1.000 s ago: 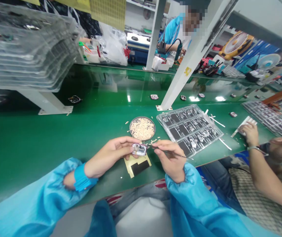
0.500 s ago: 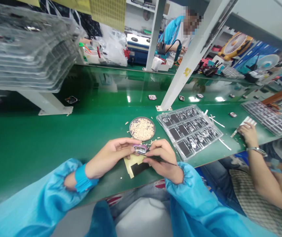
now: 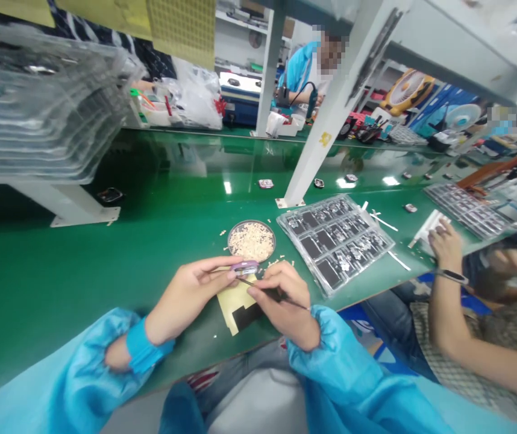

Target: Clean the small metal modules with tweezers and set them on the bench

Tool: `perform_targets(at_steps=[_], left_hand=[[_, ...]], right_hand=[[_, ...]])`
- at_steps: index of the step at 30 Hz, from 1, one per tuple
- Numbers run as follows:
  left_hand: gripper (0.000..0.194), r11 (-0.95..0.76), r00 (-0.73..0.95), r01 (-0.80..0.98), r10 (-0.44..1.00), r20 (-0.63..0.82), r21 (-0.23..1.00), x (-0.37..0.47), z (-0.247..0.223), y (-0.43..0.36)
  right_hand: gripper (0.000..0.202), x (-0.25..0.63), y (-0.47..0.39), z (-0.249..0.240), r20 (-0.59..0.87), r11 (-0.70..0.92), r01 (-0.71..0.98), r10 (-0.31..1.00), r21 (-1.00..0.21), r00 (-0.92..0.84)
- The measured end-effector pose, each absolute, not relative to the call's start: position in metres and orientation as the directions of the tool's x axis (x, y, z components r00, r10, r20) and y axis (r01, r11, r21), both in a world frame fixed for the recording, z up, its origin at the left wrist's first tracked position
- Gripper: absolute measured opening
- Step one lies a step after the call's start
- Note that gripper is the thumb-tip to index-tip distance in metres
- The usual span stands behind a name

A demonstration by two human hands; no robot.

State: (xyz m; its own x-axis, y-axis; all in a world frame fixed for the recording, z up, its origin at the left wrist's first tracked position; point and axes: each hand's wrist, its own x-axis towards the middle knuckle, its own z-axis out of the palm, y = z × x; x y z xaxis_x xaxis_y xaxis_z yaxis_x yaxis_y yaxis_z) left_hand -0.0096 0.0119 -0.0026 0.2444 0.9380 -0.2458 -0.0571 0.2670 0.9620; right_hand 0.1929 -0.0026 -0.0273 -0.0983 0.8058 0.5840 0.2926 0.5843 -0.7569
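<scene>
My left hand [image 3: 189, 289] pinches a small pink-edged device casing [image 3: 244, 266] above a yellow backing sheet [image 3: 235, 304] with a black patch. Thin metal tweezers [image 3: 265, 290] sit in my right hand [image 3: 283, 303], their tip touching the underside of the casing. Just beyond the casing stands a round metal dish [image 3: 252, 240] filled with tiny pale parts, several of them scattered around it.
A clear tray of dark components [image 3: 335, 240] lies to the right of the dish. A co-worker's hand [image 3: 444, 243] rests on a white strip at the right. A white post [image 3: 317, 126] stands behind; stacked clear trays [image 3: 46, 102] sit on a shelf at the left. Small casings [image 3: 266, 183] lie on the green belt.
The casing has tilted edge-on in my left hand, and my right hand has curled closer with the tweezers under it. The view has shifted slightly left.
</scene>
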Motion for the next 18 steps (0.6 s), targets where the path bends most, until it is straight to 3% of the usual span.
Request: perform_targets(at_steps=[4, 9, 11, 12, 14, 15, 18], left_hand=[[0.052, 0.314, 0.155, -0.068, 0.941, -0.301, 0.947, -0.011, -0.004, 0.013], [0.061, 0.425, 0.076, -0.273, 0.904, -0.421, 0.863, -0.009, 0.001, 0.018], [0.055, 0.432, 0.072, -0.339, 0.897, -0.435, 0.836, -0.010, 0.001, 0.018], [0.052, 0.436, 0.071, -0.355, 0.894, -0.441, 0.827, -0.010, -0.001, 0.018], [0.047, 0.458, 0.076, -0.358, 0.883, -0.463, 0.814, -0.011, -0.006, 0.017], [0.046, 0.479, 0.089, -0.343, 0.873, -0.480, 0.808, -0.012, -0.009, 0.016], [0.049, 0.531, 0.124, -0.272, 0.847, -0.517, 0.803, -0.013, -0.016, 0.014]], right_hand=[[0.011, 0.194, -0.009, -0.025, 0.593, 0.591, 0.236, 0.802, -0.771, -0.074], [0.042, 0.254, 0.000, -0.003, 0.593, 0.567, 0.265, 0.805, -0.780, 0.021], [0.043, 0.292, 0.015, 0.010, 0.528, 0.417, 0.471, 0.840, -0.777, 0.128], [0.041, 0.312, 0.025, 0.016, 0.462, 0.269, 0.612, 0.868, -0.744, 0.180], [0.040, 0.347, 0.048, 0.023, 0.312, -0.066, 0.846, 0.912, -0.528, 0.266], [0.038, 0.361, 0.060, 0.025, 0.210, -0.192, 0.900, 0.933, -0.392, 0.291], [0.034, 0.386, 0.088, 0.021, 0.123, -0.292, 0.910, 0.933, -0.293, 0.339]])
